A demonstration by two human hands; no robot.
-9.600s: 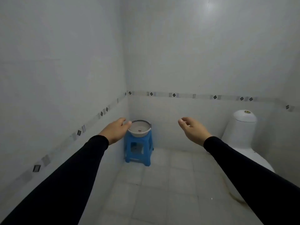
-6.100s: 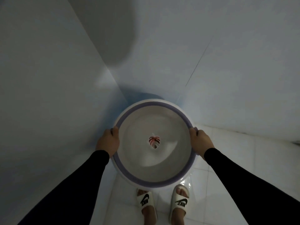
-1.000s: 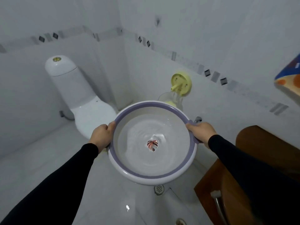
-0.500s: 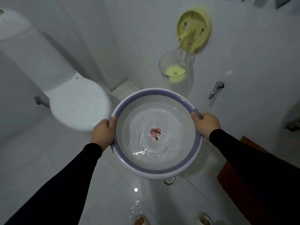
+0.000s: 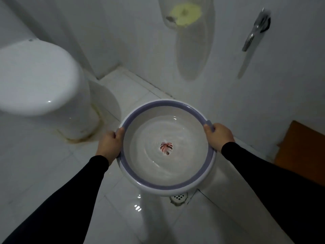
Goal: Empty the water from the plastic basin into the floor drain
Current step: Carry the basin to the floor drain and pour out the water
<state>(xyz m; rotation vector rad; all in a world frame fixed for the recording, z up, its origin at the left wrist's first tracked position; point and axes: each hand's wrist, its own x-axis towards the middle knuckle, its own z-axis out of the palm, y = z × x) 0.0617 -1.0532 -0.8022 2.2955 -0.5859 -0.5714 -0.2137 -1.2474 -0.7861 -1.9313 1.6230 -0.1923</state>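
Both hands are gripping the basin (image 5: 140,180) by its rim, holding it up off the floor (image 5: 44,173). Left hand (image 5: 110,144) is clamped on the left side of the rim, thumb hooked over the purple band. Right hand (image 5: 219,138) is clamped on the upper right of the rim, fingers (image 5: 208,128) curling over the edge. Both sleeves (image 5: 272,176) are black.

Basin is sitting roughly level, open side up. Water (image 5: 158,166) is rippling inside it in rings around a red leaf print (image 5: 166,147) at the bottom centre.

Floor drain (image 5: 179,198) is showing just past the near edge of the basin, partly hidden under it, at a tile joint close to the wall.

Toilet (image 5: 37,76) is standing to the left, lid down, well apart from the basin. On the wall (image 5: 290,67) beyond: a clear holder with something yellow (image 5: 186,13) in it, and a metal tap (image 5: 255,30) to its right. A brown wooden panel (image 5: 304,152) is showing at the right edge.
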